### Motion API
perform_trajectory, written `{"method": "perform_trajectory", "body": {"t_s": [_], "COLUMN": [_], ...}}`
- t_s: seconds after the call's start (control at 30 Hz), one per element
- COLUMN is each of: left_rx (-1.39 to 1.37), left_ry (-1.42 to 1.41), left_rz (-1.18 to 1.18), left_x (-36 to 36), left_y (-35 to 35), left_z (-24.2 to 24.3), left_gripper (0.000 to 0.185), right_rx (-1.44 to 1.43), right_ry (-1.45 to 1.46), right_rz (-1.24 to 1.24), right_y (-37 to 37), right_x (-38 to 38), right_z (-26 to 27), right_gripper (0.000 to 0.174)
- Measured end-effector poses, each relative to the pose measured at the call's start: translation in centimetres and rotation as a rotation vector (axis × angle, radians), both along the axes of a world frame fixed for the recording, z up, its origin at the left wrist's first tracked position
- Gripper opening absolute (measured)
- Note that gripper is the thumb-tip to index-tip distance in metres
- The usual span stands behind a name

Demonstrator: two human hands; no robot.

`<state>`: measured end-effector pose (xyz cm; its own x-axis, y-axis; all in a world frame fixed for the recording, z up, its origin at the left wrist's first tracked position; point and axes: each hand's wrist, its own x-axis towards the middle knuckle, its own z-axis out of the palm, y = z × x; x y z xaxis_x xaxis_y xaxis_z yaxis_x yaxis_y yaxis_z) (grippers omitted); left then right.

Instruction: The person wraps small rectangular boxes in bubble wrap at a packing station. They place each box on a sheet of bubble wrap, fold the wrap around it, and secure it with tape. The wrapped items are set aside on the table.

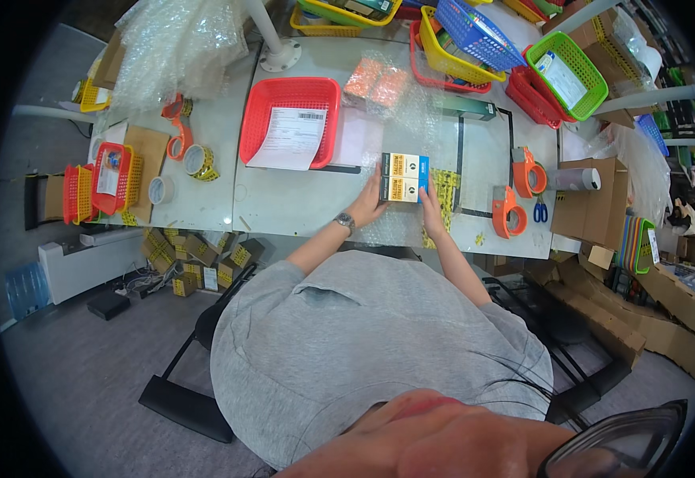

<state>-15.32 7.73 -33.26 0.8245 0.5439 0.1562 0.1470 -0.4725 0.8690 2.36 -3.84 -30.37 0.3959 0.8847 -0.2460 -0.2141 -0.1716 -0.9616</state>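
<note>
Two small cartons (404,178), white and orange with a blue end and dark edge, sit side by side on a sheet of clear bubble wrap (392,230). My left hand (368,202), a watch on its wrist, presses against their left side. Against the right side rests my right hand (432,210), so the pair is held between both palms. The bubble wrap runs away from me across the table, reaching orange packages (377,83) at its far part. Left of the cartons stands a red plastic basket (251,122) with a printed sheet (291,140) lying in it.
Orange tape dispensers (509,214) and blue-handled scissors (540,210) lie at the right, near a tumbler (574,178) and a cardboard box (589,200). Stacked baskets (461,63) fill the back. On the left are tape rolls (200,161), another dispenser (179,137) and bundled bubble wrap (174,54).
</note>
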Motion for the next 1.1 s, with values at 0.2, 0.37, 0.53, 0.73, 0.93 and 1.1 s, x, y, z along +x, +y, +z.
{"method": "perform_trajectory", "body": {"t_s": [0.2,0.37,0.53,0.73,0.93,1.1], "left_rx": [0.105,0.417,0.782,0.369,0.316,0.321], "left_ry": [0.079,0.065,0.103,0.009,-0.107,-0.112], "left_rz": [0.122,-0.200,-0.397,-0.353,0.062,0.259], "left_x": [-1.0,-6.7,-9.1,-8.8,-5.3,-1.7], "left_y": [-1.0,-2.3,-3.0,-2.5,-1.0,2.5], "left_z": [1.1,1.0,-1.6,-1.0,3.2,4.7], "left_gripper": [0.109,0.076,0.049,0.025,0.016,0.013], "right_rx": [0.018,0.080,0.137,0.161,0.063,0.009], "right_ry": [-0.178,-1.097,-1.299,-1.151,-1.096,-0.654], "right_rz": [-0.103,0.215,0.520,0.568,0.413,0.076], "right_y": [-1.4,-8.2,-11.4,-10.2,-8.4,-4.1], "right_x": [-0.9,-0.9,-0.3,1.7,3.6,5.0], "right_z": [0.1,0.8,-0.7,-0.9,0.7,0.2], "right_gripper": [0.072,0.073,0.064,0.052,0.032,0.014]}}
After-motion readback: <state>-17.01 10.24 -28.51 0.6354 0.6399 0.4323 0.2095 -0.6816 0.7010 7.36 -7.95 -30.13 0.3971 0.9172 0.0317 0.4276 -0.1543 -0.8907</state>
